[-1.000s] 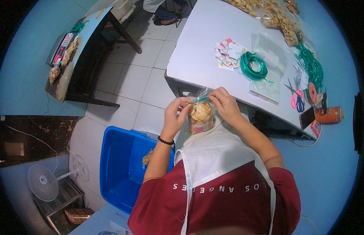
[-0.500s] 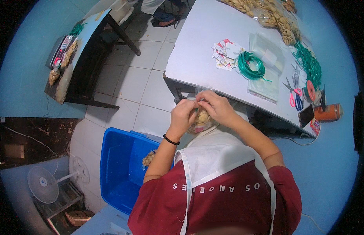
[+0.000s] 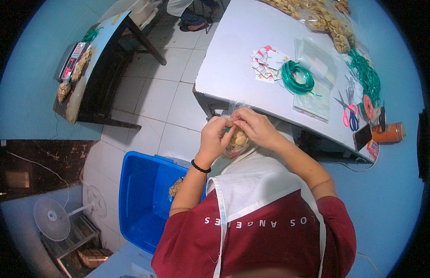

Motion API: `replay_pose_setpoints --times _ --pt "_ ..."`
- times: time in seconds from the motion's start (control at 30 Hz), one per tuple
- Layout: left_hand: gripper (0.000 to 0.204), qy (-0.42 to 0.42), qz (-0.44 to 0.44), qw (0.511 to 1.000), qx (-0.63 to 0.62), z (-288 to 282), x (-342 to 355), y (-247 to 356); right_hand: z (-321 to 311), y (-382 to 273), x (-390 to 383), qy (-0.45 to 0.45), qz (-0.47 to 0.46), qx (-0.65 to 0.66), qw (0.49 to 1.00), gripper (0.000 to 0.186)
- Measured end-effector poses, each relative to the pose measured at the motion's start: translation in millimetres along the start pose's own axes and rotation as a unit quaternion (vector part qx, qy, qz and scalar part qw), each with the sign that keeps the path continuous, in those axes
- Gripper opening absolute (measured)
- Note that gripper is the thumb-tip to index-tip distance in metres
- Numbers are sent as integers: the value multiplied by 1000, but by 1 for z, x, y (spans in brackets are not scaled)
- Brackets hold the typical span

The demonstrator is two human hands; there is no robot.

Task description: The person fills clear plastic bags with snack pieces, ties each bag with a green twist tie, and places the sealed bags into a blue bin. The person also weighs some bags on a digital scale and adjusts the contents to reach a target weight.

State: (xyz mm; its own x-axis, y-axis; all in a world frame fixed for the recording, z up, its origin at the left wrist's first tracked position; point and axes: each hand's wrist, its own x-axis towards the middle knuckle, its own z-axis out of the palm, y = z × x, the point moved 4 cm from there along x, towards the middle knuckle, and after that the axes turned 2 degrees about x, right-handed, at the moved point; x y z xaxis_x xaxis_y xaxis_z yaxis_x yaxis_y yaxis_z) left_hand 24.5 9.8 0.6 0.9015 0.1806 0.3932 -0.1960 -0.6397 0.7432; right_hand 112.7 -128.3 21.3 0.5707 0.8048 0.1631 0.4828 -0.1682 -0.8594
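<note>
Your left hand (image 3: pixel 216 134) and right hand (image 3: pixel 252 126) meet at the neck of a small clear bag of pale snacks (image 3: pixel 235 140), both closed in a pinch on its gathered top, with what looks like a bit of green tie between the fingertips. The bag hangs just under your hands, in front of your apron and just short of the counter (image 3: pixel 233 69) edge. Judging by this, the bag is filled and gathered, and the closing is in hand but not finished. Beyond your right hand on the counter lie a coil of green cord (image 3: pixel 297 77), a spread of small printed labels (image 3: pixel 267 62) and flat empty clear bags (image 3: pixel 313 97); farther off, scissors (image 3: pixel 348 111). Below your left hand sits a blue tub (image 3: pixel 145 204).
</note>
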Motion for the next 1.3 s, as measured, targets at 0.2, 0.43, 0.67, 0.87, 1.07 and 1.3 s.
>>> replay_pose_setpoints --times 0.2,0.43,0.67,0.87,1.07,1.3 --pt "12 -33 -194 899 -392 7 0 -28 -2 2 -2 -12 -88 13 996 14" --pt "17 47 139 981 129 -6 12 10 4 12 2 -21 51 106 993 18" --pt "12 98 95 988 76 -7 7 4 2 33 -3 48 16 -9 999 16" --pt "4 20 -152 987 -57 -2 -20 -33 -3 58 -27 101 53 -11 993 15" --pt "28 -4 -96 987 -128 29 -7 -32 0 32 -37 85 -28 -75 993 12" --pt "25 -62 -70 993 -70 21 -9 3 -23 1 -56 40 -7 -10 999 14"
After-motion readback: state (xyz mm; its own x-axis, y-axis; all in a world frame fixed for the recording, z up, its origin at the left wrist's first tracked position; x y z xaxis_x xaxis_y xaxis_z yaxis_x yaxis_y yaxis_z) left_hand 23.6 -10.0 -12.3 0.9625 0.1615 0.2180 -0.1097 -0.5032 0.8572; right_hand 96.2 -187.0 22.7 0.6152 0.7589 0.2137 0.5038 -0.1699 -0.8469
